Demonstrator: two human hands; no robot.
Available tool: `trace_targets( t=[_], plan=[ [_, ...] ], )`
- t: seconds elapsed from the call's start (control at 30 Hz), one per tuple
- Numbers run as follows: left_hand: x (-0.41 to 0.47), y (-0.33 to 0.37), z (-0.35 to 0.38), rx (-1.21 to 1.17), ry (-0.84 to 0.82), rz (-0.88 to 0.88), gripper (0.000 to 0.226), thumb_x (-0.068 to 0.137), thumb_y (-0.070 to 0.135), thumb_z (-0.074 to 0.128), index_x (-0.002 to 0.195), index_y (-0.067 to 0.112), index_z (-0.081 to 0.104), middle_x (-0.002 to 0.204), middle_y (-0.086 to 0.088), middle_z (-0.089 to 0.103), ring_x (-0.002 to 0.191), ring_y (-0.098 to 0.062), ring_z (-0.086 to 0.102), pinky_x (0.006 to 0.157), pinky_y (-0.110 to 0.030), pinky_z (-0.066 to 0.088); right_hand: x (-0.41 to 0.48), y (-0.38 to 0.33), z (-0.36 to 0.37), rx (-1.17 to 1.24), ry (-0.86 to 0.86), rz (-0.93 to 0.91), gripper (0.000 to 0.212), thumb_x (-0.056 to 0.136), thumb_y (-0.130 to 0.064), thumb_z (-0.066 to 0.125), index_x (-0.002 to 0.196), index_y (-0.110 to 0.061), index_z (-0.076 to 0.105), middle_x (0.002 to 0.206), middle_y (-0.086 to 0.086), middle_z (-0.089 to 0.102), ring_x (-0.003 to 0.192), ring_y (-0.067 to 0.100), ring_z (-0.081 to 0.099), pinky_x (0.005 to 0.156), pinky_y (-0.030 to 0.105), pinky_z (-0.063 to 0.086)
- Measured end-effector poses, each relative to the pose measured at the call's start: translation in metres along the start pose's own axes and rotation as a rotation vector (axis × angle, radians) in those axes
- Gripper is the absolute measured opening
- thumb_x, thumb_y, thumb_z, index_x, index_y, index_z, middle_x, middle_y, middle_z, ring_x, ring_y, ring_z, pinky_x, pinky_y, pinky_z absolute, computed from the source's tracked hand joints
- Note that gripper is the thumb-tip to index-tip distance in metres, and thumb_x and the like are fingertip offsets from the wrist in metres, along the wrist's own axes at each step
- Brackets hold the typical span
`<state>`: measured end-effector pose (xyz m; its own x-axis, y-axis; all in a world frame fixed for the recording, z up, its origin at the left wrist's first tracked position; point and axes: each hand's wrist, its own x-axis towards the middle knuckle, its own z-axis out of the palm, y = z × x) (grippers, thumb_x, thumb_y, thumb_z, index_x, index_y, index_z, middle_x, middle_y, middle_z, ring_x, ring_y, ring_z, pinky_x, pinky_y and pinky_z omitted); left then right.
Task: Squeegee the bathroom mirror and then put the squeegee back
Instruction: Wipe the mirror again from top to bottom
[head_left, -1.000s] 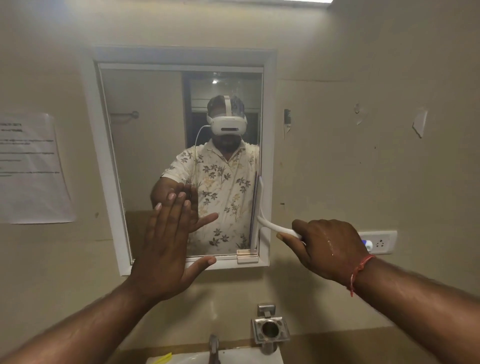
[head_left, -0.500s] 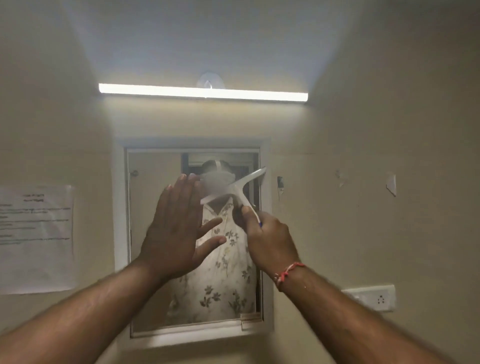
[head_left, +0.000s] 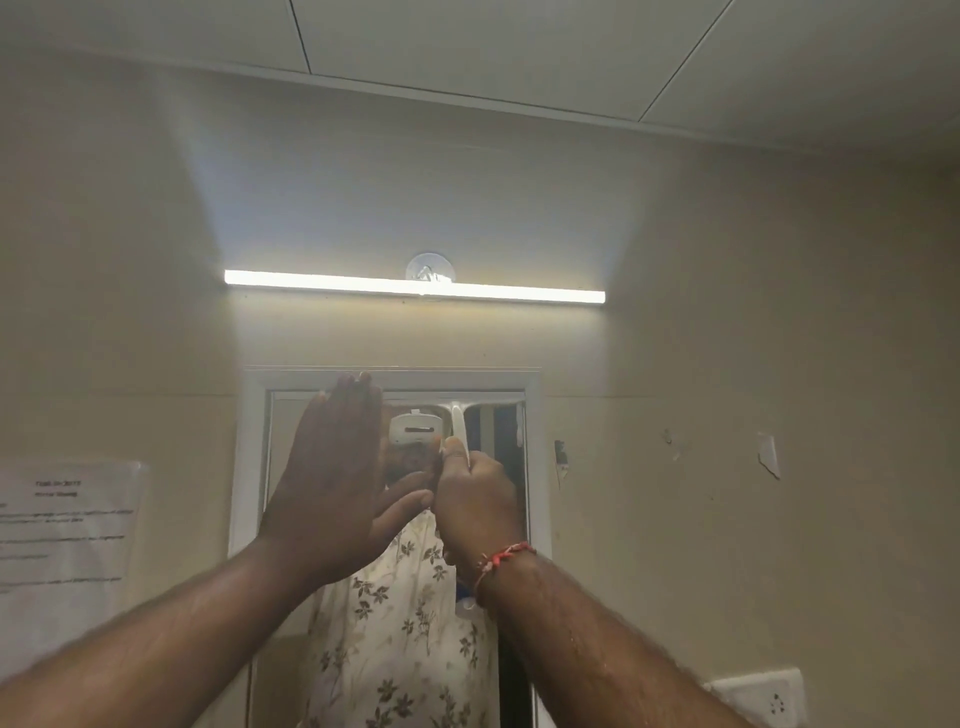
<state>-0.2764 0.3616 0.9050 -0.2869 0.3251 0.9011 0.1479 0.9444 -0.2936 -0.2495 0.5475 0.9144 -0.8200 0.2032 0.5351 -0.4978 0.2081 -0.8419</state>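
**A:** Head camera, bathroom wall: what is there, and how many of each?

**B:** One mirror (head_left: 498, 519) in a white frame, one squeegee (head_left: 460, 426), two bare hands. Above the mirror, one lit tube light (head_left: 415, 285) with one clear suction hook (head_left: 430, 267) just over its middle. One printed sheet of paper (head_left: 67, 525) on the wall at left, one white socket plate (head_left: 758, 696) at lower right, and one red thread bracelet (head_left: 501, 558) on the right wrist.

**B:** The reflection in the glass shows one person in a floral shirt, wearing a white headset.

**A:** Where is the squeegee relative to the fingers?

**B:** Its white handle rises straight up out of the right hand (head_left: 475, 501), whose fingers are clenched around the handle's lower part; the thumb lies against the handle. The blade sits crosswise at the top, level, along the mirror's upper edge, well above the knuckles. A small white end of the handle shows below the wrist.

**A:** And the other hand?

**B:** The left hand (head_left: 337, 483) is flat and released, fingers together and pointing up, palm toward the glass, holding nothing. Its fingertips reach the top frame; its thumb points toward the right hand, close beside it. Whether the palm touches the mirror cannot be told.
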Motion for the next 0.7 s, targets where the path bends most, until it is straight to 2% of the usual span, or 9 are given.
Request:
trace_targets(
  t=[0.1, 0.2, 0.27, 0.4, 0.47, 0.57, 0.7],
  plan=[
    [-0.006, -0.007, 0.003, -0.015, 0.000, -0.004, 0.117, 0.106, 0.089, 0.029, 0.181, 0.009, -0.014, 0.191, -0.014, -0.020, 0.180, -0.040, -0.004, 0.143, -0.068, 0.014, 0.000, -0.001, 0.006, 0.027, 0.016, 0.035, 0.050, 0.110, -0.066, 0.039, 0.107, -0.029, 0.074, 0.092, -0.006, 0.077, 0.086, 0.014, 0.076, 0.085, 0.046, 0.068],
    [-0.011, -0.011, 0.003, -0.024, -0.007, -0.006, 0.112, 0.108, 0.085, 0.029, 0.181, 0.014, -0.017, 0.192, -0.007, -0.019, 0.180, -0.036, -0.010, 0.143, -0.067, 0.012, 0.000, 0.003, 0.010, 0.000, 0.049, 0.028, 0.051, 0.104, -0.074, 0.037, 0.092, -0.036, 0.068, 0.092, -0.011, 0.075, 0.090, 0.014, 0.074, 0.090, 0.050, 0.066],
    [-0.012, -0.014, 0.003, -0.024, -0.044, -0.019, 0.112, 0.108, 0.085, 0.029, 0.183, 0.011, -0.010, 0.191, -0.009, -0.023, 0.180, -0.036, -0.012, 0.144, -0.066, 0.010, 0.001, 0.003, 0.011, -0.016, 0.054, 0.030, 0.050, 0.104, -0.075, 0.036, 0.090, -0.037, 0.067, 0.094, -0.013, 0.074, 0.092, 0.012, 0.072, 0.094, 0.050, 0.063],
    [-0.011, -0.013, 0.005, -0.009, -0.074, -0.016, 0.111, 0.108, 0.085, 0.030, 0.184, 0.009, 0.002, 0.190, -0.006, -0.025, 0.179, -0.031, -0.016, 0.145, -0.059, 0.000, 0.004, 0.002, 0.008, 0.010, 0.042, 0.031, 0.048, 0.111, -0.063, 0.040, 0.094, -0.030, 0.069, 0.097, -0.006, 0.076, 0.092, 0.014, 0.073, 0.093, 0.047, 0.063],
    [-0.014, -0.010, 0.006, -0.030, -0.080, -0.013, 0.112, 0.107, 0.085, 0.028, 0.184, 0.009, 0.001, 0.190, -0.005, -0.026, 0.180, -0.032, -0.014, 0.145, -0.059, 0.000, 0.003, 0.005, 0.008, 0.013, 0.047, 0.023, 0.047, 0.112, -0.062, 0.039, 0.090, -0.030, 0.066, 0.096, -0.007, 0.074, 0.092, 0.014, 0.071, 0.089, 0.042, 0.062],
    [-0.025, -0.005, 0.011, -0.031, -0.084, 0.000, 0.115, 0.107, 0.088, 0.023, 0.183, 0.006, -0.005, 0.192, -0.010, -0.019, 0.180, -0.036, -0.010, 0.145, -0.063, 0.005, -0.001, 0.010, 0.009, 0.033, 0.054, 0.014, 0.043, 0.115, -0.057, 0.040, 0.085, -0.033, 0.060, 0.090, -0.014, 0.066, 0.086, 0.008, 0.065, 0.071, 0.027, 0.052],
    [-0.045, 0.003, 0.018, -0.087, -0.064, -0.002, 0.115, 0.107, 0.088, 0.027, 0.183, 0.008, -0.005, 0.193, -0.013, -0.016, 0.180, -0.038, -0.009, 0.143, -0.068, 0.011, -0.006, 0.020, 0.007, 0.042, 0.051, 0.006, 0.032, 0.115, -0.056, 0.039, 0.103, -0.035, 0.059, 0.090, -0.020, 0.060, 0.085, 0.009, 0.062, 0.068, 0.021, 0.045]
  ],
)
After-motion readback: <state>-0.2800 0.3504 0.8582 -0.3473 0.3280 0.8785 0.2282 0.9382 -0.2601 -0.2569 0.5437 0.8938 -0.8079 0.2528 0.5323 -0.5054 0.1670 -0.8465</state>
